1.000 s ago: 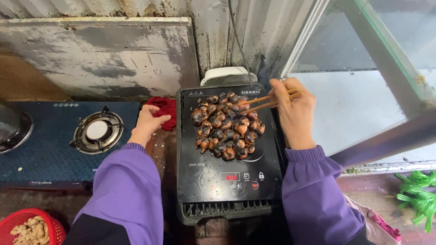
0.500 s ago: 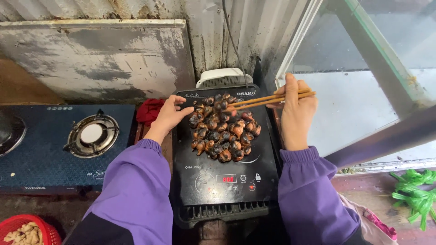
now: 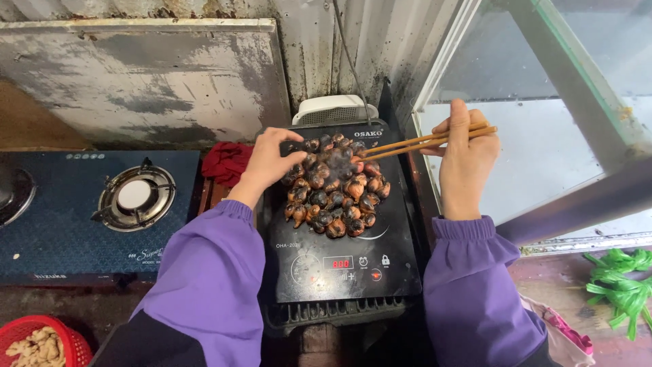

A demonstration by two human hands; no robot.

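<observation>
**Snails turned by hand and chopsticks on the black cooktop**

Fingers of the left hand [image 3: 268, 158] curl down and pinch at a snail on the upper left edge of the pile of dark, browned snails [image 3: 334, 185]; whether the shell is lifted clear I cannot tell. The right hand [image 3: 465, 160] is closed around a pair of wooden chopsticks [image 3: 428, 141], thumb across the top.

The snails lie heaped straight on the glass of the black induction cooker [image 3: 339, 261], on its far half, above the control panel. The step in hand looks like turning or sorting the snails as they roast. What it calls for, as I judge it, is a quick, light touch from the bare fingers on a hot surface.

The chopsticks lie nearly level, long axis running left to right, tips pointing left into the pile's upper right edge, butt ends past the knuckles toward the window frame [image 3: 570, 88].

A red cloth [image 3: 227, 162] sits just left of the cooker, beside a gas stove [image 3: 136, 197].
</observation>
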